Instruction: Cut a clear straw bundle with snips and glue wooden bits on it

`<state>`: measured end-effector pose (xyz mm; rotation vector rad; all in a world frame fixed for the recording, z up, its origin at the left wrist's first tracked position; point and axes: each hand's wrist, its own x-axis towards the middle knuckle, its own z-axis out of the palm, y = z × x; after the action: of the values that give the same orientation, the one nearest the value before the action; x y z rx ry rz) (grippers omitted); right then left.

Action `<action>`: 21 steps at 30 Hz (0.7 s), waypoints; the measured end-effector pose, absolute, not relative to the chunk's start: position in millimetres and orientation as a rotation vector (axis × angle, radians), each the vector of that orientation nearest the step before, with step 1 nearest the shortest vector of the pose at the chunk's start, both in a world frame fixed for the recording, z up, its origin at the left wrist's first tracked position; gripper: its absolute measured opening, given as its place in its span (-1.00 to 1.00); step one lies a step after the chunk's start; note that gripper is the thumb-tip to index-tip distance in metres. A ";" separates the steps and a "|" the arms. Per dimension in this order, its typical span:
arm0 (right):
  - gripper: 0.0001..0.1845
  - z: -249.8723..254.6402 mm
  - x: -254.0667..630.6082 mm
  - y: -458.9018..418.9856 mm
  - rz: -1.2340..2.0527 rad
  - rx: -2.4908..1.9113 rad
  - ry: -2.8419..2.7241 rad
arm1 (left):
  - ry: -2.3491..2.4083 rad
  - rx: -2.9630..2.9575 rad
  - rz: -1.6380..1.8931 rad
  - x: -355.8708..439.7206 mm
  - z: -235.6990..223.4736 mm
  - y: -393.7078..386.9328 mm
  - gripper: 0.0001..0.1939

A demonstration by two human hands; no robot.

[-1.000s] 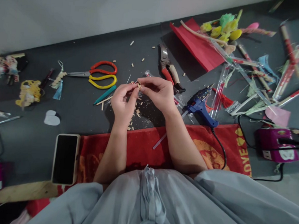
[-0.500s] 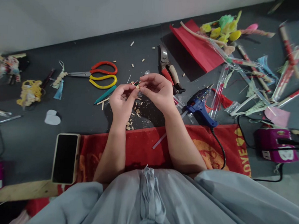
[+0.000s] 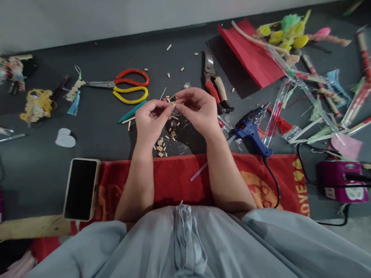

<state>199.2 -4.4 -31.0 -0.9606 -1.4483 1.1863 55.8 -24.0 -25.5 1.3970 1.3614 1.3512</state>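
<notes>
My left hand and my right hand meet fingertip to fingertip over the dark table. Between them they pinch a small pale wooden piece, mostly covered by the fingers. Short cut wooden bits and fine crumbs lie below the hands. Left of my left hand is a teal pen-like stick, with thin wooden sticks beside it. Scissors with one red and one yellow handle lie beyond it. Close to my right hand are pruning shears and a blue glue gun.
A red towel runs along the table's near edge, with a phone at its left. A red paper sheet, wrapped sticks and tassels crowd the right side. A purple box stands by black cables.
The view has shifted slightly, so the table things sit a little differently in the picture. Both hands stay together at the small wooden piece, with only slight finger movement.
</notes>
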 end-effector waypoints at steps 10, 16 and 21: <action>-0.67 -34.4 197.8 -4.6 1.116 -0.974 -1.453 | 1.370 1.430 1.322 53.5 -26.2 -23.1 -0.72; -0.66 -32.7 197.1 -5.8 1.097 -0.978 -1.463 | 1.349 1.438 1.339 53.5 -25.4 -24.2 -0.75; -0.66 -30.7 197.8 -6.9 1.082 -0.952 -1.468 | 1.337 1.476 1.362 54.0 -26.0 -24.6 -0.78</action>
<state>197.8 -6.9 -30.7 -0.9524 -1.4681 1.0819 54.0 -24.6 -26.0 1.4755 1.3369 1.3622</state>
